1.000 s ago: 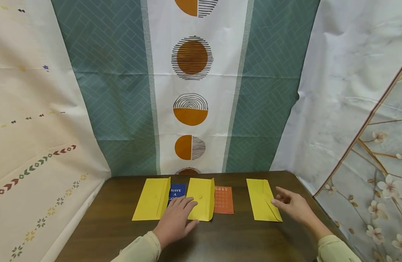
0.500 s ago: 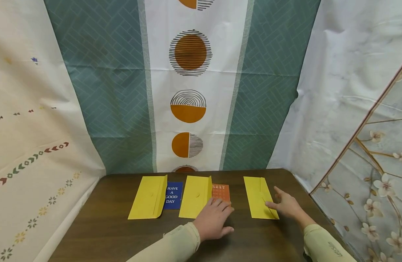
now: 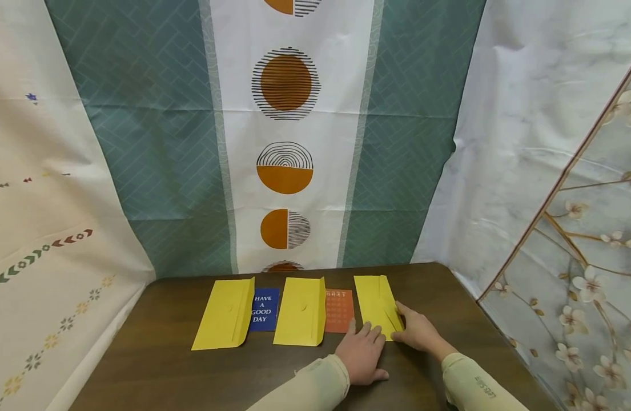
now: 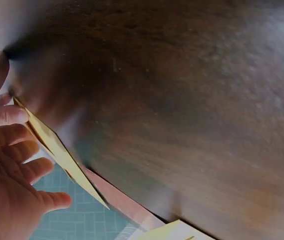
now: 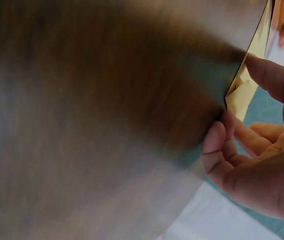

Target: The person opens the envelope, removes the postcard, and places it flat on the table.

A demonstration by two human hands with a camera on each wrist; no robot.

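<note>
Three yellow envelopes lie on a dark wooden table: a left envelope, a middle envelope and a right envelope. My right hand holds the right envelope at its near right corner, thumb by the near edge and fingers at the right side. In the right wrist view the thumb and bent fingers flank that corner. My left hand reaches to the same envelope's near left corner, fingers spread and fairly straight. A blue card reading "HAVE A GOOD DAY" and an orange card show between the envelopes.
A patterned fabric hangs behind the table's far edge. White cloth with flowers stands along the right side, and a cream cloth along the left. The table has bare wood in front of the envelopes.
My left hand has moved right, from the middle envelope past the orange card to the right envelope. My right hand has brought the right envelope leftward, close beside the orange card.
</note>
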